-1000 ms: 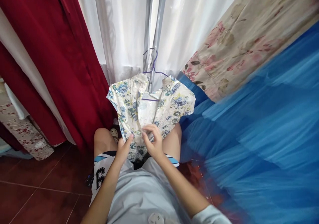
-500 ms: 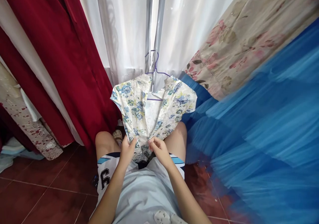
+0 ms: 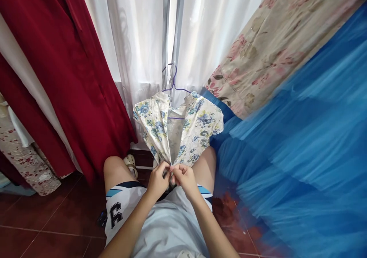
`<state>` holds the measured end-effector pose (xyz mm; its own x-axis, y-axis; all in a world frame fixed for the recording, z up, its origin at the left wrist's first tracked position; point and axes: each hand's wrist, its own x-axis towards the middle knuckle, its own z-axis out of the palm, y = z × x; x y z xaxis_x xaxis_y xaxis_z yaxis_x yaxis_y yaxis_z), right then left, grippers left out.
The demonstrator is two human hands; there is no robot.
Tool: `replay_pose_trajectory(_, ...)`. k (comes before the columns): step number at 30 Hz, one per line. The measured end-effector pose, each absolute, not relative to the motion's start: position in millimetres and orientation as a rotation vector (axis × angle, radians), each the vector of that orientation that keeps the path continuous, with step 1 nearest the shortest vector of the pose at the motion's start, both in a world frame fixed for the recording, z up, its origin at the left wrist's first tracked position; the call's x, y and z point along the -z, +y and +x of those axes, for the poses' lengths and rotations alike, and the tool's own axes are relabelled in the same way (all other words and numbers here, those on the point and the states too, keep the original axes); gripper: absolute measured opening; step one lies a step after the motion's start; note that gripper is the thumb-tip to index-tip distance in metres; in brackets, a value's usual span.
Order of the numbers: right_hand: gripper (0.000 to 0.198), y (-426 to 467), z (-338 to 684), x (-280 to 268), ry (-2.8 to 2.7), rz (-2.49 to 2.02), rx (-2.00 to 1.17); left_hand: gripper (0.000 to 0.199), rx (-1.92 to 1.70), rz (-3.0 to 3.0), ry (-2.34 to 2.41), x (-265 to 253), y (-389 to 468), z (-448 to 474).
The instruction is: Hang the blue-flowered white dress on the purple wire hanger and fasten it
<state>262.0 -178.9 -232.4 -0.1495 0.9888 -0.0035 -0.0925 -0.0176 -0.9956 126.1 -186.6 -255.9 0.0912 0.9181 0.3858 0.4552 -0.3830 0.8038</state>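
Floral cotton blouse (image 3: 177, 132) hanging just ahead of and above both hands on a purple hanger (image 3: 173, 90), long axis vertical; left hand (image 3: 158, 180) and right hand (image 3: 185, 177) pinching its lower front edges together, equally near.

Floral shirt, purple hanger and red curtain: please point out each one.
floral shirt (image 3: 200, 126): head view, on its right front panel.
purple hanger (image 3: 174, 78): head view, on its hook.
red curtain (image 3: 71, 67): head view, on its middle folds.

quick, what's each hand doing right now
Left hand: closed, pinching the front edge of the floral shirt.
Right hand: closed, pinching the shirt's other front edge, fingertips meeting the left's.
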Motion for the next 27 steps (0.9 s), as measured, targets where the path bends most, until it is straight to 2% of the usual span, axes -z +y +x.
replay_pose_trajectory(3,0.029,-155,271,206,-1.179,-1.047,-1.146,0.011,-0.964,2.207,1.399,248,-182,131)
replay_pose_trajectory(6,0.029,-117,273,157,-1.199,-0.964,-1.006,0.020,-0.577,2.470,1.472,232,-179,143)
replay_pose_trajectory(9,0.029,-77,266,99,-1.236,-0.856,-1.002,0.036,-0.303,2.588,1.570,219,-175,155)
replay_pose_trajectory(11,0.027,-56,259,65,-1.241,-0.811,-1.042,0.038,-0.280,2.565,1.642,217,-171,161)
replay_pose_trajectory(15,0.017,-36,254,27,-1.151,-0.724,-1.309,0.027,-0.445,2.445,1.620,229,-159,159)
replay_pose_trajectory(19,0.017,-41,257,25,-1.117,-0.680,-1.492,0.017,-0.565,2.442,1.435,219,-138,134)
replay_pose_trajectory(21,0.022,-48,260,30,-1.145,-0.676,-1.417,0.016,-0.870,2.330,1.321,190,-122,119)
replay_pose_trajectory(24,0.028,-57,262,37,-1.221,-0.683,-1.266,0.034,-1.418,2.100,1.146,122,-96,104)
replay_pose_trajectory(25,0.030,-60,262,39,-1.247,-0.689,-1.219,0.040,-1.532,2.105,1.107,99,-86,101)
replay_pose_trajectory(27,0.031,-62,261,41,-1.300,-0.707,-1.108,0.039,-1.580,2.247,1.093,60,-68,99)
